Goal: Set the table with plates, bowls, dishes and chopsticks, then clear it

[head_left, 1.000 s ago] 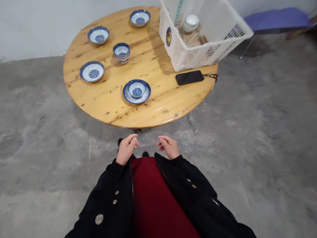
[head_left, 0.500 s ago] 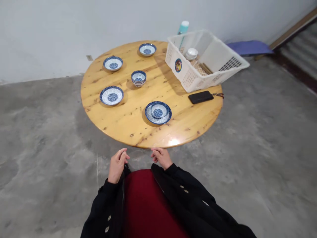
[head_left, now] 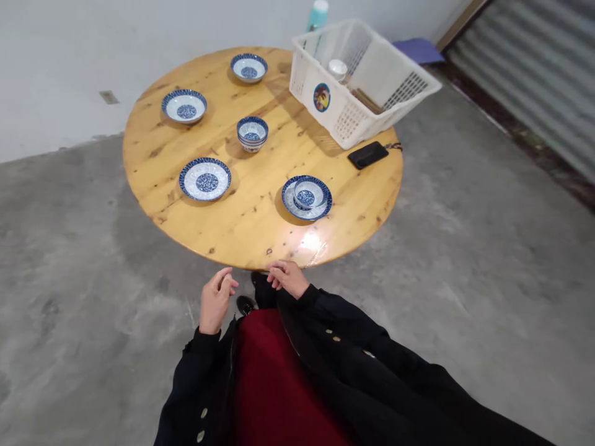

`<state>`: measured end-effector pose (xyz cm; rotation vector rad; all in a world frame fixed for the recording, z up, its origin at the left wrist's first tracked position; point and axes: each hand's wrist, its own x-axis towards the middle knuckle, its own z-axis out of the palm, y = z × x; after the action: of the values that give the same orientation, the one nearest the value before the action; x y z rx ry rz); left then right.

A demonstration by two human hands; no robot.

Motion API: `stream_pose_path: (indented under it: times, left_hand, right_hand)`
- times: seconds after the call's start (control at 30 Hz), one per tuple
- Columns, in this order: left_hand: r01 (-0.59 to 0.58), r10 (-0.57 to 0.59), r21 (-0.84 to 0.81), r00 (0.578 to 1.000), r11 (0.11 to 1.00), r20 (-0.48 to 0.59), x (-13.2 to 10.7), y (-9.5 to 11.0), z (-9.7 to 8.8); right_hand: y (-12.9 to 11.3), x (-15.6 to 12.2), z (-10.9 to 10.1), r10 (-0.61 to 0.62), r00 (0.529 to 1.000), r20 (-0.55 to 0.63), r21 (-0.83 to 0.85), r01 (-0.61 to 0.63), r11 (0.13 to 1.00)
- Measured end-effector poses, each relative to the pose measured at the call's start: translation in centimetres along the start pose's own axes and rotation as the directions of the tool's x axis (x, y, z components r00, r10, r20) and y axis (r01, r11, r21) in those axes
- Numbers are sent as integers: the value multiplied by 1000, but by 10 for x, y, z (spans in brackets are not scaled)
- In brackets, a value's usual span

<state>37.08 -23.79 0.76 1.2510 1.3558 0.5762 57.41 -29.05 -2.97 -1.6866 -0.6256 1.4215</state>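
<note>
Round wooden table [head_left: 251, 229], knotted and glossy, stands on a grey floor [head_left: 465, 310] before a pale wall [head_left: 69, 49].

Small bowl [head_left: 309, 194], blue and white: sits upright inside a blue-rimmed plate [head_left: 289, 203], on the near right part of the tabletop, just beyond a bright patch of glare.

Right hand [head_left: 287, 277]: nearer than that plate and a little left of it, at the table's near edge. Fingers loosely bent, palm partly open, nothing held. Fingertips overlap the edge in view; contact cannot be judged from this angle.

Left hand [head_left: 217, 300]: farther left, short of the near edge, well apart from the dishes. Thumb and fingers half curled with space between them, nothing held.

Further out: a second plate [head_left: 205, 179] lies at near left. Stacked bowls [head_left: 252, 133] stand near the middle. One shallow dish [head_left: 185, 106] sits at far left, another dish [head_left: 249, 67] near the far edge.

Right side: white basket [head_left: 346, 114] with perforated walls, white crockery [head_left: 337, 68] inside. Black phone [head_left: 368, 155] lies just beside its near corner, strap [head_left: 395, 146] pointing right. Turquoise bottle [head_left: 317, 17] shows at the basket's far left.
</note>
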Motion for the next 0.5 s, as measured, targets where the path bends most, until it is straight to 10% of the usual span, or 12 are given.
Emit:
stream_pose_path:
  times: [0.23, 0.5]
  left_hand:
    - [-124, 122, 128, 992, 984, 30, 86, 47, -35]
    - [-278, 243, 296, 958, 914, 152, 254, 131, -33]
  right_hand:
    - [-94, 97, -27, -270, 942, -198, -51, 265, 963]
    - [-200, 252, -47, -326, 824, -464, -189, 268, 945]
